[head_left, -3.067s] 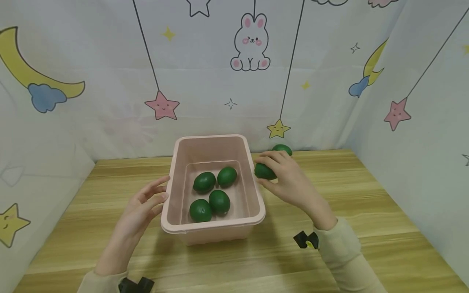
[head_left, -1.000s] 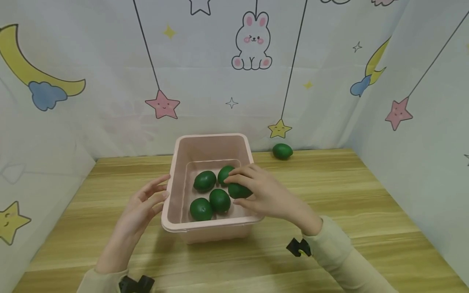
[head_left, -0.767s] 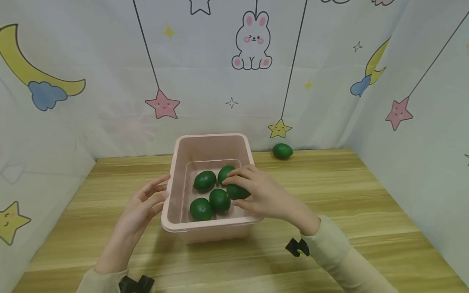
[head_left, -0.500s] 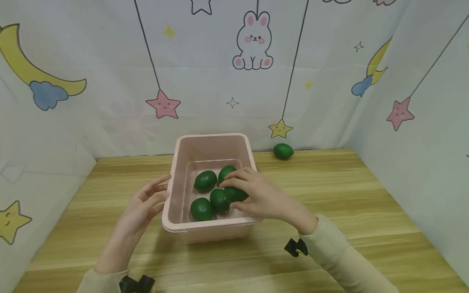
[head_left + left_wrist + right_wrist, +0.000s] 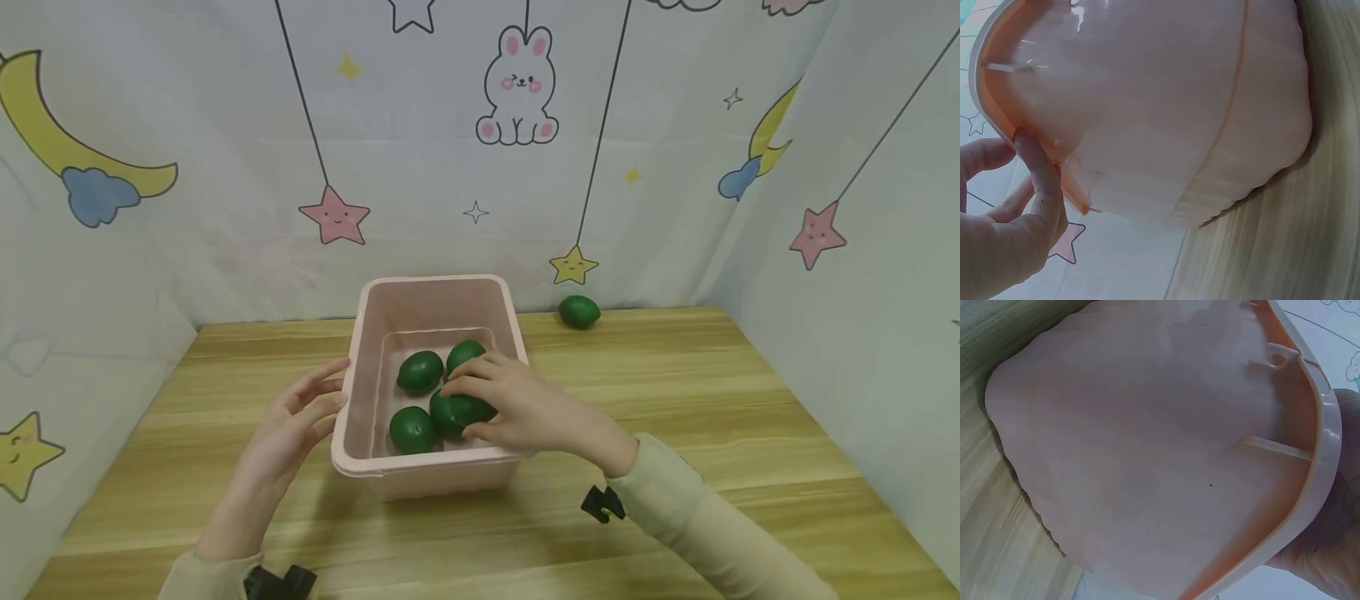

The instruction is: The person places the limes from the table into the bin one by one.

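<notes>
A pink plastic bin point(image 5: 352, 417) stands on the wooden table. Inside it lie several dark green oval fruits, among them one at the back left point(image 5: 418, 372) and one at the front left point(image 5: 411, 430). My right hand point(image 5: 467, 410) reaches over the bin's right rim and grips another green fruit point(image 5: 450, 412), low among the others. My left hand point(image 5: 330, 387) rests with straight fingers against the bin's left rim. In the left wrist view a fingertip point(image 5: 1041, 181) touches the rim of the bin point(image 5: 1166, 106). The right wrist view shows only the bin's outer wall point(image 5: 1135, 456).
One more green fruit point(image 5: 579, 312) lies on the table point(image 5: 675, 392) at the back, by the curtain. Patterned cloth walls close in the table at the back and on both sides.
My right hand carried the green fruit from beside the bin over its right rim, then down and left among the fruits inside. The left hand stayed at the rim.
</notes>
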Demonstrator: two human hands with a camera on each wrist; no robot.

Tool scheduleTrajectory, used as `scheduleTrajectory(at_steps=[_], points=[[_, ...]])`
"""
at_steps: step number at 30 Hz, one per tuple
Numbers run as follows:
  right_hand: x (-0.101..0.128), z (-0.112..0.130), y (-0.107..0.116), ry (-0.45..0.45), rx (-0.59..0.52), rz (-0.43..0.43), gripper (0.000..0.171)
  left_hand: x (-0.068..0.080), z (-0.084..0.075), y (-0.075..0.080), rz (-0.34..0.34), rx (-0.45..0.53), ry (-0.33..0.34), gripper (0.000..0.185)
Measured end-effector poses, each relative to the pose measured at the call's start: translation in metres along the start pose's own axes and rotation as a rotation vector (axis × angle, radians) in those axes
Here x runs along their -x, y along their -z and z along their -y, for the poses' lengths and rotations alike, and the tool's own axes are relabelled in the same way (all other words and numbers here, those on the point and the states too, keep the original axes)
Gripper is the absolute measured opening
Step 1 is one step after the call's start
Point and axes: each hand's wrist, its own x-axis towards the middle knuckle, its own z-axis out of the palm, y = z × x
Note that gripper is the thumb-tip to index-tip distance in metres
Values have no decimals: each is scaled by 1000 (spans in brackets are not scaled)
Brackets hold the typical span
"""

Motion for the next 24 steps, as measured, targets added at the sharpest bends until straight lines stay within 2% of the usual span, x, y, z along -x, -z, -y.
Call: scheduleTrajectory(at_steps=[11,24], points=[[-5,6,3,11,29,80,43,0,0,0,3,-10,11,48],[-10,7,4,39,67,133,42,1,-1,0,-2,-2,14,48]])
